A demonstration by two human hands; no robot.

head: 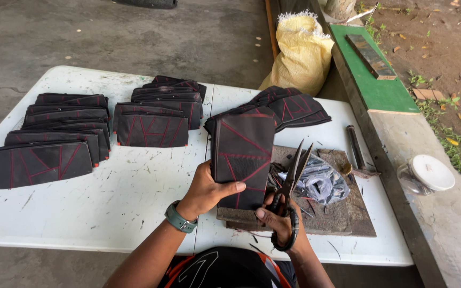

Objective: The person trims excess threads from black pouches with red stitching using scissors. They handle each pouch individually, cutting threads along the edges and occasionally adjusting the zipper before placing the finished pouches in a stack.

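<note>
A: Item one, nearest the wearer?

B: Left hand (206, 192), wristwatch (180, 217) on the wrist, fingers closed round a black pouch with red stitching (242, 160); thumb lay across its face. The pouch stood upright above the near table edge, over a stone slab (342, 213).

A: Item two?

B: Right hand (283, 221), fingers curled through the loops of black scissors (290, 189), thumb pressing the pouch's lower edge. Blades pointed up and slightly parted, just beside the pouch.

A: On the slab?

B: A crumpled clear plastic bag (321, 184); a chisel-like tool (357, 152) at its far right edge.

A: Farther back?

B: White folding table (108, 208) carrying stacks of matching pouches: left stacks (54, 138), middle stacks (158, 114), a fanned pile (289, 109) behind the held one.

A: Beyond the table?

B: Yellow sack (300, 53) against a green-topped ledge (374, 80); a white lidded jar (427, 175) on the concrete kerb to the right.
</note>
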